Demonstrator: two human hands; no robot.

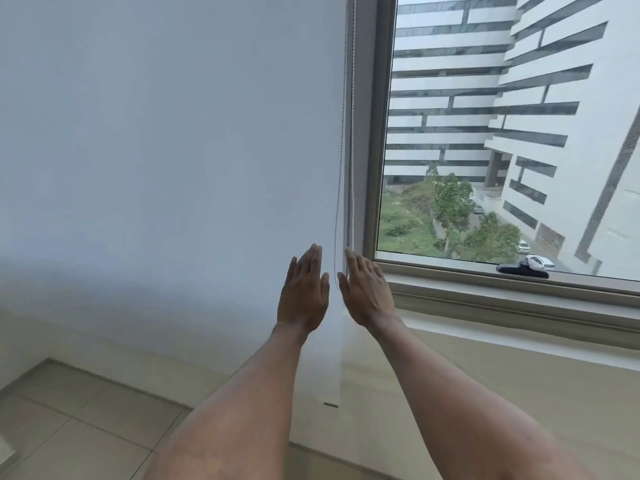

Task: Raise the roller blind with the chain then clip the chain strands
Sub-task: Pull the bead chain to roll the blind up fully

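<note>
A white roller blind (pixel 173 133) hangs fully down over the left part of the window, reaching below sill height. Its thin bead chain (pixel 352 150) drops in two strands along the blind's right edge, beside the window frame. The chain's lower loop ends between my two hands. My left hand (pixel 304 289) is stretched out flat just left of the strands, fingers together, holding nothing. My right hand (pixel 365 289) is held flat just right of them, also holding nothing. Neither hand visibly touches the chain. No clip is in view.
The uncovered window pane (pixel 502 133) on the right shows buildings and trees outside. A dark window handle (pixel 523 270) lies on the lower frame. A beige sill ledge (pixel 519 375) runs below the window. Tiled floor (pixel 69 427) is at lower left.
</note>
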